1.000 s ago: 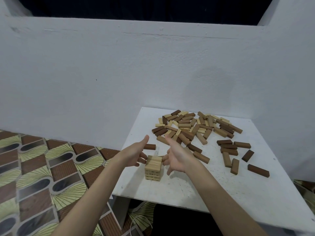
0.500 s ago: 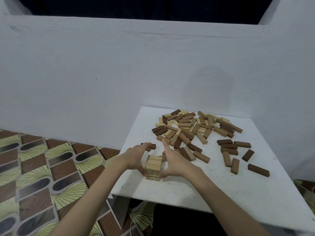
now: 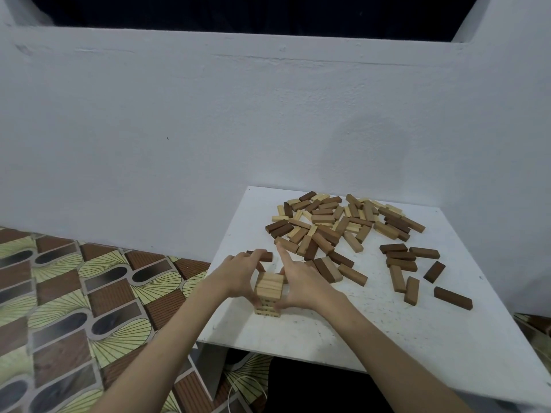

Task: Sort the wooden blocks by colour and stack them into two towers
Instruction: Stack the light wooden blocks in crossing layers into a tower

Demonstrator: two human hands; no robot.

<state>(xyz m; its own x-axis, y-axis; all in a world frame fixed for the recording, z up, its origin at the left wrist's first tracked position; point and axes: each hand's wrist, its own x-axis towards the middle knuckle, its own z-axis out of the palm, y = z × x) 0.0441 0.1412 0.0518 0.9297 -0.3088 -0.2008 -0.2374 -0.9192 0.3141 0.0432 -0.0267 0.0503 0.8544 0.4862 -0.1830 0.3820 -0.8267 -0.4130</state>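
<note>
A short tower of light wooden blocks stands near the table's front left. My left hand cups its left side and my right hand cups its right side. On both hands the fingers curl onto the near face and the thumbs reach up past the far edge. A mixed pile of light and dark blocks lies at the back of the table. Several dark blocks lie apart at the right. One dark block lies just behind my left thumb.
The white table stands against a white wall. Its left and front edges are close to the tower. A patterned tile floor lies to the left, below the table.
Both hands have closed in from apart onto the two sides of the light tower and now hold it between them. The blocks in the pile have not moved.
</note>
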